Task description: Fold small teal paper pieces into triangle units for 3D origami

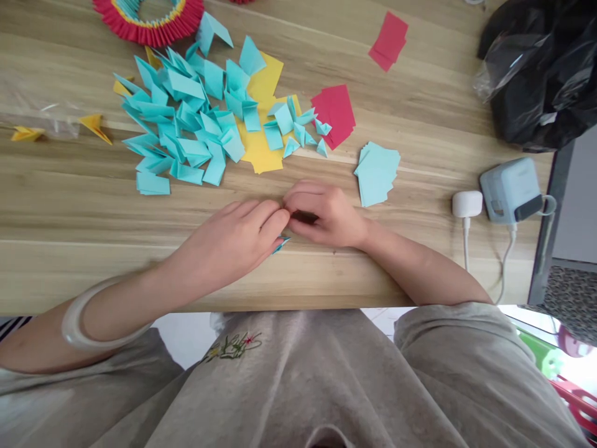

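My left hand (240, 233) and my right hand (329, 213) meet fingertip to fingertip just above the table, near its front edge. The left fingers are closed on a small folded blue paper (280, 244), whose pointed end pokes out below them. Curled in, the right fingers and thumb press against the left fingertips; whatever they pinch is hidden. Beyond the hands lies a heap of folded light-blue papers (186, 118). Several smaller folded blue triangles (291, 147) sit at its right, beside yellow paper sheets (261, 149).
Right of the heap are red paper sheets (334, 115), a light-blue paper stack (379, 174) and more red paper (389, 40). A red, yellow and blue paper ring (153, 32) stands far left. A black plastic bag (541, 81), a blue device (510, 186) and a white charger (467, 203) occupy the right.
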The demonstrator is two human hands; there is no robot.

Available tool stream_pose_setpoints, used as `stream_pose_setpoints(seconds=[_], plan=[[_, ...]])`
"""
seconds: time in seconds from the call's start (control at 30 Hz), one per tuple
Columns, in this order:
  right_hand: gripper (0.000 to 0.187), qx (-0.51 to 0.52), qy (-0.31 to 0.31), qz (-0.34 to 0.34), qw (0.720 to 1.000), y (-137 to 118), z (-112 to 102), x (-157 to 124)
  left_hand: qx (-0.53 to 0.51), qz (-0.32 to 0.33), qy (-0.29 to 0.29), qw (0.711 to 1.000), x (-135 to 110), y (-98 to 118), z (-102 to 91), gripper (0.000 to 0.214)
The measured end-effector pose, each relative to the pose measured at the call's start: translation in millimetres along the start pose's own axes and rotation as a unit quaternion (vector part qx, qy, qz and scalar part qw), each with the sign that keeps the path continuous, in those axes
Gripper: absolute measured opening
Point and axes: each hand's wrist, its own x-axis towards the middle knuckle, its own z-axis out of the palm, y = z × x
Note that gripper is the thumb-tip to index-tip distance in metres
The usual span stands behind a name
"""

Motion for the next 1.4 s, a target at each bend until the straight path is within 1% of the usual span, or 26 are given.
stream_pose_setpoints(seconds=[0.4,0.73,1.1,1.4], plan=[[0.014,0.000,-0.008,0.009,1.000,1.1,1.1,-1.2,-0.018,-0.004,-0.012,1.000,0.6,-0.6,-0.9,0.021],[0.014,0.001,-0.016,0.014,1.000,0.8,0.2,-1.2,-0.006,-0.007,-0.030,0.999,0.6,0.1,-2.9,0.020],[0.015,0.005,-0.024,0.023,0.999,0.3,-0.6,-1.6,-0.029,-0.012,-0.016,0.999,1.2,0.3,-1.3,0.022],[0.016,-0.002,-0.020,0.017,1.000,-0.3,-0.3,-1.4,-0.022,-0.011,-0.016,1.000,-0.5,0.3,-0.4,0.022]])
